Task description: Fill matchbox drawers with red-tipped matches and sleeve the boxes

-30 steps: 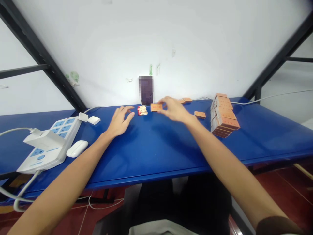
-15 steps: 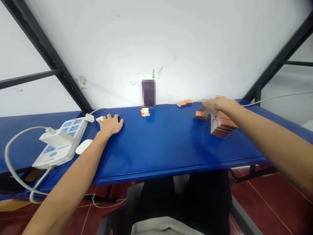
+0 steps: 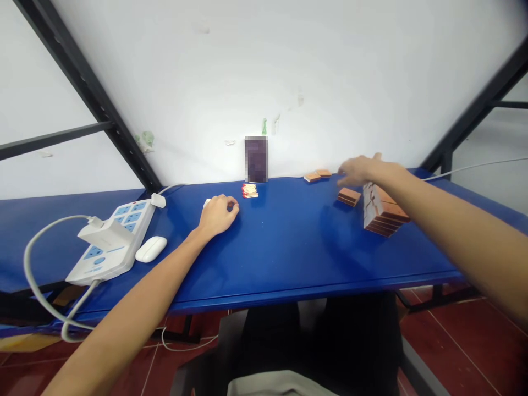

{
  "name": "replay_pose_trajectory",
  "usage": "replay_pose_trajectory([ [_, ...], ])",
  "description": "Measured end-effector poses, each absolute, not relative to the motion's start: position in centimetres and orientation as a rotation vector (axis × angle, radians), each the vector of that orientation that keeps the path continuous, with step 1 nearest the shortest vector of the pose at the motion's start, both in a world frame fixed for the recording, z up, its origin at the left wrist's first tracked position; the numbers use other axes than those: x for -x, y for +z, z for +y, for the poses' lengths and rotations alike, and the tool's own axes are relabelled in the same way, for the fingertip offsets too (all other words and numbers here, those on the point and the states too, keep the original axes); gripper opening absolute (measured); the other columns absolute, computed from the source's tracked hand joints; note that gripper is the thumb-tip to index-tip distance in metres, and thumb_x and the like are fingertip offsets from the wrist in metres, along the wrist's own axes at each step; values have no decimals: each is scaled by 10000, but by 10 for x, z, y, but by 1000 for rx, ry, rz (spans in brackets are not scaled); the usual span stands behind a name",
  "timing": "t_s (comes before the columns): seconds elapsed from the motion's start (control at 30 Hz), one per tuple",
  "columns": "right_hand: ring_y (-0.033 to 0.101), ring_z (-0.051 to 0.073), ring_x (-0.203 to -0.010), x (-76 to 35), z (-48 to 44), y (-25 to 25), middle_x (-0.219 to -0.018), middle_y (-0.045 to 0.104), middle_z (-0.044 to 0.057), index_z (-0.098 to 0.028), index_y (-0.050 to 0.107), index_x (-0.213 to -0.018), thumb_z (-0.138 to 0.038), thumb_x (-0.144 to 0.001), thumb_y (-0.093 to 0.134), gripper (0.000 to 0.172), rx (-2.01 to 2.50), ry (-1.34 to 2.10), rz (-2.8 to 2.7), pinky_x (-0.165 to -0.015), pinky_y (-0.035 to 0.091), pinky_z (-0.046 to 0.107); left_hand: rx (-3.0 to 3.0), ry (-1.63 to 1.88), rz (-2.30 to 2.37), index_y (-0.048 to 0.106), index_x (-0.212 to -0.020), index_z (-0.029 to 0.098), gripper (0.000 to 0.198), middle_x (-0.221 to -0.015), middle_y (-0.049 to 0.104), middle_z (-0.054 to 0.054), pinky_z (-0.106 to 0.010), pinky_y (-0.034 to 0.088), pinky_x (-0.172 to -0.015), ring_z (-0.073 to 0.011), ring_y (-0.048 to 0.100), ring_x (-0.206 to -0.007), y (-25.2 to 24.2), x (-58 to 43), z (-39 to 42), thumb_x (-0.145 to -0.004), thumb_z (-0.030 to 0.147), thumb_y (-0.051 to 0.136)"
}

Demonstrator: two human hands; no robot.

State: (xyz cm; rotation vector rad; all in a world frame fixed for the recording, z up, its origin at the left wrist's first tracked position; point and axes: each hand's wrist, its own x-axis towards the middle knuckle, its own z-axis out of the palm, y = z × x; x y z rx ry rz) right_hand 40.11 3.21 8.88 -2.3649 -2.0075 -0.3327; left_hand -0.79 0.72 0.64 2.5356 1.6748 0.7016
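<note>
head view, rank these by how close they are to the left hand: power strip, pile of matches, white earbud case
From the left hand:
1. pile of matches, ahead and right of it
2. white earbud case, to its left and closer in
3. power strip, farthest left, beyond the case

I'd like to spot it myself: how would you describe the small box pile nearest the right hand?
On the blue table, find the big tilted block of orange-brown boxes at the right. Just left of it, below the right hand, lies a low pile of boxes; unlike the two boxes by the wall, it looks stacked.
</note>
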Motion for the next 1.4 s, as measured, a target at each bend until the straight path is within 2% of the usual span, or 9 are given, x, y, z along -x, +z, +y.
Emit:
replay_pose_trajectory([
  [0.1,560,406,-1192,-366,35,108,-1192,678,182,-155,755,-1112,-496,-885,660,421,2255,-253,-2157,-1049,304,701,-2594,784,1481,759,-955,196,317,-936,703,-99,-416,479,-871,-272,616,-889,5,7,7,-919,356,488],
  [0.2,509,410,-1274,-332,41,107,-1298,637,202,-140,612,-1375,-492,-977,461,552,1888,-293,-2150,-1042,382,620,-2583,865,1236,750,-933,204,285,-966,712,-77,-409,472,-916,-251,621,-912,8,1,0,-917,360,512],
  [0.33,571,368,-1209,-315,57,79,-1317,636,185,-173,607,-1371,-397,-1007,326,512,1819,-276,-2141,-1021,427,547,-2545,945,1213,737,-908,196,270,-986,717,-78,-411,454,-933,-246,620,-951,10,-5,-7,-927,343,512],
  [0.53,443,443,-1370,-335,92,38,-1546,415,240,-171,467,-1505,-507,-984,387,625,2381,-75,-1863,-1045,387,639,-2544,794,1496,743,-1056,219,296,-1108,689,-96,-482,404,-966,-303,572,-1073,5,3,2,-928,394,541],
  [0.7,528,362,-1329,-337,96,27,-1455,506,307,-27,562,-1417,-462,-1022,305,641,2493,68,-1881,-1064,422,463,-2414,950,1904,697,-1210,197,392,-1279,617,-164,-570,332,-1070,-378,495,-1244,14,26,17,-976,405,461],
  [0.87,553,404,-1297,-313,72,22,-1411,559,279,-62,630,-1354,-467,-1013,308,620,2436,-50,-1932,-1036,429,525,-2150,773,2477,568,-1418,152,576,-1554,393,-252,-729,211,-1086,-549,221,-1459,17,70,33,-958,466,424],
  [1.1,581,424,-1214,-267,37,27,-1318,628,268,-90,683,-1243,-497,-1010,356,572,1956,-383,-2246,-984,431,580,-1937,322,2544,579,-1380,69,617,-1421,503,-331,-683,331,-1037,-524,525,-1263,17,87,39,-966,471,360],
  [1.27,674,332,-1034,-235,29,29,-1174,734,135,-184,725,-1163,-494,-923,552,428,1518,-265,-2384,-858,507,424,-2175,307,2384,619,-1339,112,577,-1317,619,-290,-642,409,-981,-497,562,-1229,22,66,31,-969,474,363],
  [1.4,671,323,-1049,-215,44,18,-1206,715,140,-165,700,-1203,-460,-942,533,428,1508,-184,-2270,-852,511,410,-2291,352,2325,672,-1261,111,523,-1158,707,-251,-582,457,-941,-445,631,-1121,27,53,23,-972,434,379],
])
